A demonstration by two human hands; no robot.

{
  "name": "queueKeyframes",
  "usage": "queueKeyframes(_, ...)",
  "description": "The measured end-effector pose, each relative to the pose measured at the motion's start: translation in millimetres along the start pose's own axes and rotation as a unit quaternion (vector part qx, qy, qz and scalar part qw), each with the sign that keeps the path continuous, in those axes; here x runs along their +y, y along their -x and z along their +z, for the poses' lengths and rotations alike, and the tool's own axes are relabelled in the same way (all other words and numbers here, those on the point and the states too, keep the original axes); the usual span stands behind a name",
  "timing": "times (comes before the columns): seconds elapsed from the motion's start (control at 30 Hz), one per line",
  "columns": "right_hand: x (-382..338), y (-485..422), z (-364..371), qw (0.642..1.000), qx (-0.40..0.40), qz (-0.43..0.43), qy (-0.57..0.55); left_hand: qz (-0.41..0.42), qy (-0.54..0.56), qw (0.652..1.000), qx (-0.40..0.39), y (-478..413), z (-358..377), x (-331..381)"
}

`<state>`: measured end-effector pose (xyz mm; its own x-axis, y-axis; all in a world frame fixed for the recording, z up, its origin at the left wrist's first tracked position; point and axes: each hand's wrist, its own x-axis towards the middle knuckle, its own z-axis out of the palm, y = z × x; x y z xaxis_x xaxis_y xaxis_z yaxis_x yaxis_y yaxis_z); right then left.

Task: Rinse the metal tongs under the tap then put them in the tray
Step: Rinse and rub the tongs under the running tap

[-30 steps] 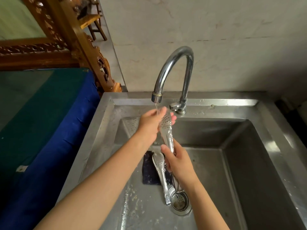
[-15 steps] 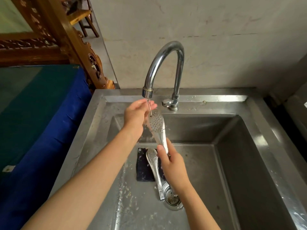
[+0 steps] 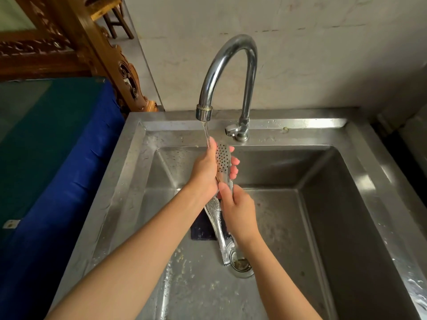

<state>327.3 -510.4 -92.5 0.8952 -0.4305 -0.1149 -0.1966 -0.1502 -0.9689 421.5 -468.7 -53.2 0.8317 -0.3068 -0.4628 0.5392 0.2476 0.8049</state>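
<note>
The metal tongs [image 3: 223, 157] have perforated spoon-shaped tips. One arm points up under the tap [image 3: 227, 72], whose thin stream of water runs down onto my left hand. My left hand [image 3: 208, 172] wraps around that upper tip, fingers behind it and thumb side in front. My right hand [image 3: 239, 214] grips the same arm lower down. The tongs' other arm [image 3: 217, 224] hangs down toward the drain. No tray is in view.
The steel sink [image 3: 323, 204] has a deep basin with a drain [image 3: 240, 264] holding scraps. A dark pad [image 3: 201, 229] lies on the basin floor under the tongs. Left of the sink stands a blue-covered table [image 3: 57, 158]. Carved wooden furniture [image 3: 97, 49] stands behind it.
My left hand has closed around the upper perforated tip, and my right hand has slid up slightly. The tip stays under the running water.
</note>
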Motion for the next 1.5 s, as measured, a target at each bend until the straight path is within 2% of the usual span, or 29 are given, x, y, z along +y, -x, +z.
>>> queueKeyframes(0.1, -0.7, -8.3, 2.7, 1.0, 0.01, 0.028, 0.0, -0.011, 0.054, 0.998, -0.028, 0.3, 2.0, -0.1)
queueKeyframes(0.23, -2.9, -19.1, 3.3, 0.999, -0.002, 0.043, -0.009, 0.037, 0.032, 0.994, -0.102, 12.9, -14.1, -12.2)
queueKeyframes(0.3, -6.3, -20.3, 9.7, 0.999, -0.038, 0.037, -0.014, 0.036, 0.04, 0.995, -0.079, 12.2, -17.4, -6.9)
queueKeyframes(0.4, -8.5, -17.0, 11.4, 0.99, -0.121, 0.029, -0.069, 0.042, 0.061, 0.997, -0.002, -5.3, -16.2, 14.2)
queueKeyframes(0.5, -1.6, -9.5, 4.7, 0.975, -0.182, 0.049, -0.116, 0.079, 0.09, 0.99, 0.068, -24.6, -15.9, 42.6)
queueKeyframes(0.6, -4.8, -14.8, 6.6, 0.977, -0.14, 0.064, -0.147, 0.087, 0.04, 0.994, 0.046, -22.9, -14.3, 40.6)
queueKeyframes(0.67, -13.6, -27.0, 14.7, 0.98, -0.11, 0.056, -0.158, 0.097, -0.034, 0.995, 0.013, -11.7, -16.8, 17.1)
queueKeyframes(0.77, -21.5, -42.8, 22.2, 0.985, -0.098, 0.032, -0.139, 0.098, -0.139, 0.985, 0.012, -0.7, -24.0, -3.7)
queueKeyframes(0.93, -4.0, -51.8, 15.8, 0.976, -0.172, 0.023, -0.134, 0.081, -0.124, 0.989, -0.011, -4.1, -32.1, 1.6)
queueKeyframes(1.13, 55.2, -49.3, 1.0, 0.953, -0.24, 0.081, -0.168, 0.058, -0.123, 0.991, 0.004, -14.6, -30.1, -31.4)
queueKeyframes(1.23, 95.8, -41.0, -7.1, 0.964, -0.202, 0.125, -0.121, 0.087, -0.171, 0.981, -0.004, -23.3, -35.0, -43.0)
queueKeyframes(1.33, 142.5, -28.6, -7.2, 0.966, -0.197, 0.163, 0.041, 0.061, -0.167, 0.984, -0.009, -26.6, -39.0, -50.3)
queueKeyframes(1.4, 169.7, -17.8, 0.7, 0.93, -0.228, 0.216, 0.188, 0.034, -0.181, 0.983, -0.007, -26.1, -42.3, -57.9)
queueKeyframes(1.5, 197.1, 0.4, 16.1, 0.894, -0.235, 0.255, 0.284, 0.01, -0.193, 0.981, -0.001, -22.2, -46.9, -71.9)
